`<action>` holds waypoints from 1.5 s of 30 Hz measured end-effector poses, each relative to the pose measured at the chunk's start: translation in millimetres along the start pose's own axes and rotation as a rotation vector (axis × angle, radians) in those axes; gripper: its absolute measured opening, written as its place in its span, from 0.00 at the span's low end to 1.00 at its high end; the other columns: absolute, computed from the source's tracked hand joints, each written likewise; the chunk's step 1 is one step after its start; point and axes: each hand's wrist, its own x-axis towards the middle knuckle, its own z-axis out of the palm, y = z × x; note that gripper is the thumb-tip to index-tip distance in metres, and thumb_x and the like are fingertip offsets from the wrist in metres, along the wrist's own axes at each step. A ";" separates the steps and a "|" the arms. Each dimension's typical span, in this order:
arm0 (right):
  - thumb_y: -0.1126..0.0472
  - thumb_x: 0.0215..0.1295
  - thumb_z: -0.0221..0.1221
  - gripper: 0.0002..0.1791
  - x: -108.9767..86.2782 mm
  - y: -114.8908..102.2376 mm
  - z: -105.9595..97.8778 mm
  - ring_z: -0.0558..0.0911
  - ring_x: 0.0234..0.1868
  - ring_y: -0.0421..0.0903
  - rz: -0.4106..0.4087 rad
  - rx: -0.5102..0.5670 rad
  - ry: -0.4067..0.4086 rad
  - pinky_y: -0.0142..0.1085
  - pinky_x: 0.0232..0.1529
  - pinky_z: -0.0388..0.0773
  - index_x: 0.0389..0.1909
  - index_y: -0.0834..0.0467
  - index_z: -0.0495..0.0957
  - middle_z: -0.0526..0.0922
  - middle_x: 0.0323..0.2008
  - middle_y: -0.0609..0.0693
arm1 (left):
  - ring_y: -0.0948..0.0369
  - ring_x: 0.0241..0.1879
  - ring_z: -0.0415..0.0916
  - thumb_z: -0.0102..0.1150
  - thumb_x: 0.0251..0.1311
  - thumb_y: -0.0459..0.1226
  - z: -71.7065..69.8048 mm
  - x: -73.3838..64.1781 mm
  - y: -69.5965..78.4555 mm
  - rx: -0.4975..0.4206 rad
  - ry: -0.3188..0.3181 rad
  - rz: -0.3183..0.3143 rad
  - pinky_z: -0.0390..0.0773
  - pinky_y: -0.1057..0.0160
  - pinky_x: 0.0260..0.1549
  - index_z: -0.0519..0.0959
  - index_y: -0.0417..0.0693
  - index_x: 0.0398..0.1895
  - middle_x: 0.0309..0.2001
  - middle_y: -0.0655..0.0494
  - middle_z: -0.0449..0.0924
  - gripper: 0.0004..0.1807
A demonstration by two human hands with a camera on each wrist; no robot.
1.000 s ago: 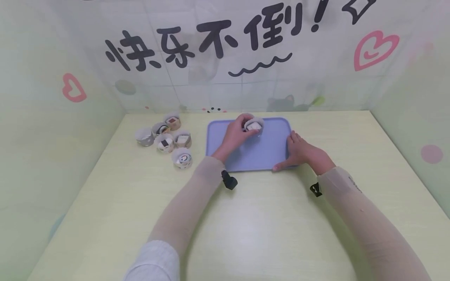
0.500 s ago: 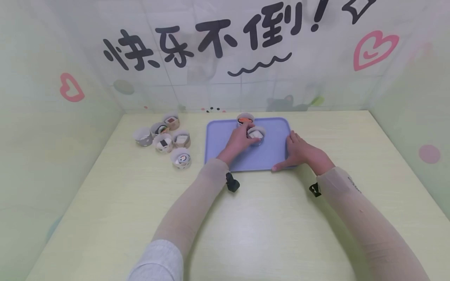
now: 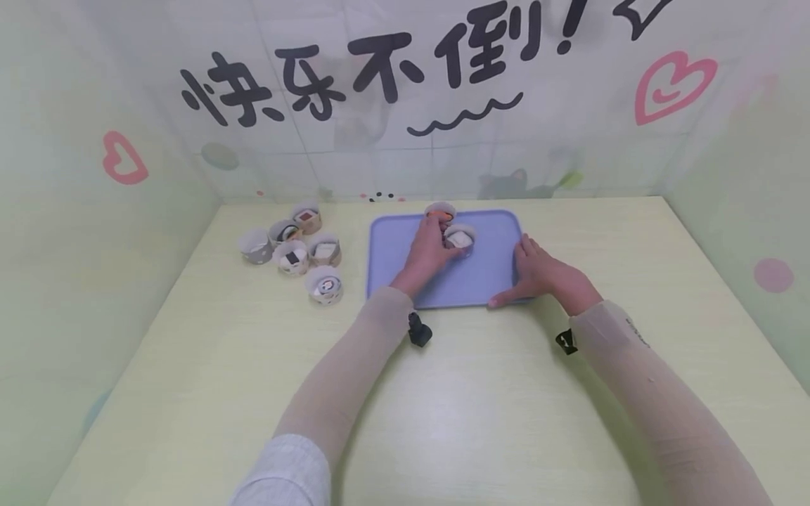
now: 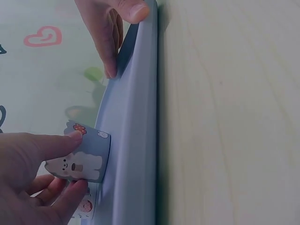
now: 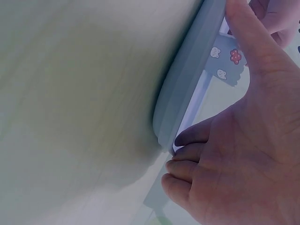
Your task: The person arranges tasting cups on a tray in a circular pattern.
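In the head view my left hand [image 3: 430, 249] holds a small grey paper cup [image 3: 460, 239] with something white inside, over the blue tray [image 3: 487, 270]. The left wrist view shows its thumb on one side and fingers on the other; this cup [image 4: 89, 159] has a bear print and a wavy rim. A second paper cup [image 3: 441, 210] with orange contents stands just behind, partly hidden by my left fingers. At the tray's right side my right hand [image 3: 538, 273] rests spread around the near corner, thumb along the front rim, fingers against the side rim [image 5: 185, 108].
Left of the tray, several paper cups [image 3: 292, 257] with small items inside stand clustered on the pale wooden table [image 3: 443, 393]. One cup [image 3: 324, 284] sits nearest the front. A printed backdrop [image 3: 380, 126] rises behind the table.
My left hand has brought its cup slightly down and toward me, level with the tray, uncovering the orange-filled cup behind. The right hand stays at the tray's corner.
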 end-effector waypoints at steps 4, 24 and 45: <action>0.29 0.46 0.70 0.79 1.0 -0.3 1.4 0.41 0.76 0.74 -0.006 0.005 0.005 0.59 0.78 0.47 0.71 0.83 0.36 0.35 0.73 0.83 | 0.54 0.56 0.72 0.74 0.53 0.35 4.0 0.1 0.6 -0.009 0.067 -0.008 0.75 0.58 0.60 0.65 0.47 0.61 0.60 0.48 0.68 0.35; 0.27 0.44 0.69 0.80 4.2 1.5 3.4 0.41 0.76 0.75 -0.001 -0.003 0.020 0.60 0.77 0.46 0.71 0.82 0.36 0.34 0.73 0.82 | 0.57 0.47 0.73 0.65 0.63 0.35 0.6 4.3 1.5 0.070 0.137 -0.011 0.77 0.59 0.48 0.66 0.48 0.56 0.52 0.50 0.71 0.23; 0.28 0.45 0.69 0.79 4.7 1.8 2.1 0.40 0.76 0.75 -0.004 -0.001 0.007 0.60 0.78 0.45 0.71 0.83 0.36 0.34 0.73 0.82 | 0.55 0.57 0.77 0.69 0.60 0.43 -24.8 -2.5 -6.6 -0.083 0.010 0.004 0.77 0.59 0.61 0.76 0.42 0.53 0.54 0.49 0.79 0.23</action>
